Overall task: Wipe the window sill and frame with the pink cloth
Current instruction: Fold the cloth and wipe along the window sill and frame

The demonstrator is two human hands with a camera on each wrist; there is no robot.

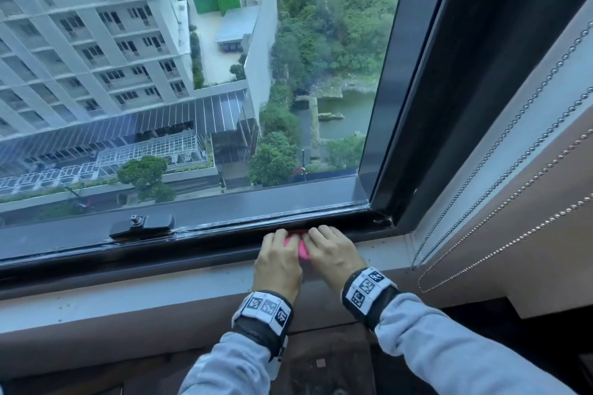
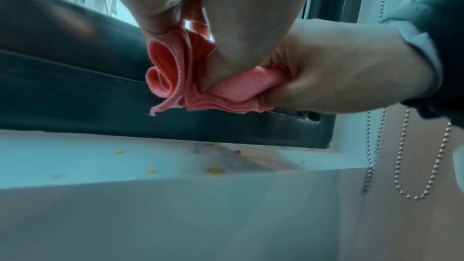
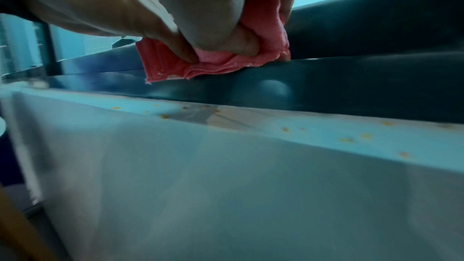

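Window frame of dark metal (image 1: 224,244) fills the view above a pale sill (image 1: 128,292) speckled with yellow crumbs (image 2: 216,171). Left hand (image 1: 277,261) and right hand (image 1: 333,255), at five o'clock, both pinch the folded pink cloth (image 2: 226,88) against the frame's lower rail. Frame-wiping seems underway; next likely calls for sweeping crumbs. Black latch (image 1: 142,225) at nine o'clock and beaded cords (image 1: 500,202) at three o'clock may obstruct.
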